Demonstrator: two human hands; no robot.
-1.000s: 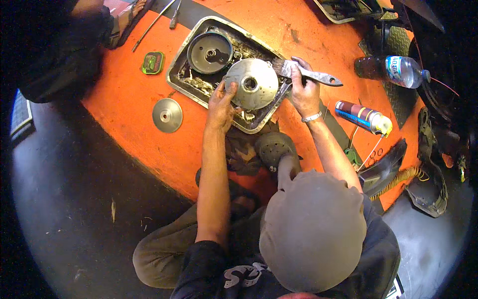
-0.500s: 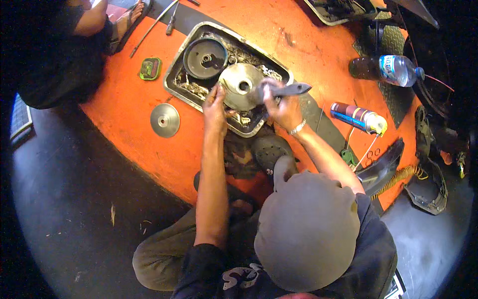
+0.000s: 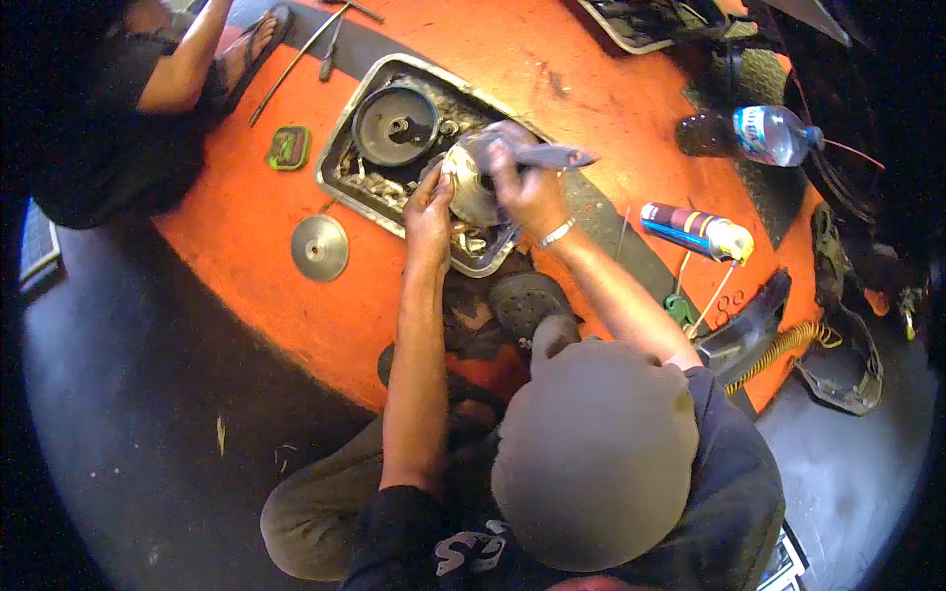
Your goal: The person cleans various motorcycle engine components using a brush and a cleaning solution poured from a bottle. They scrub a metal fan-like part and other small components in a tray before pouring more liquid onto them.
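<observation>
My left hand [image 3: 428, 215] grips the left edge of a shiny metal pulley disc [image 3: 463, 187], holding it tilted over a metal tray [image 3: 345, 202]. In my right hand [image 3: 532, 200] is a brush [image 3: 554, 156] with a dark handle pointing right. Its blurred head lies across the upper part of the disc and hides the centre. A dark round clutch bell [image 3: 386, 140] rests in the tray, left of the disc, among small metal parts and dirty residue. A second metal pulley disc [image 3: 319, 248] lies flat on the orange floor, left of the tray.
A spray can [image 3: 690, 229] and a clear plastic bottle [image 3: 774, 136] lie to the right. A small green-edged container [image 3: 289, 148] and long metal tools [image 3: 330, 54] are at the left. Another person's foot [image 3: 254, 44] is at the far left. A coiled yellow hose [image 3: 783, 352] lies at the right.
The brush has moved left and up across the disc with my right hand. The disc has tilted in my left hand, and the whole view has shifted slightly.
</observation>
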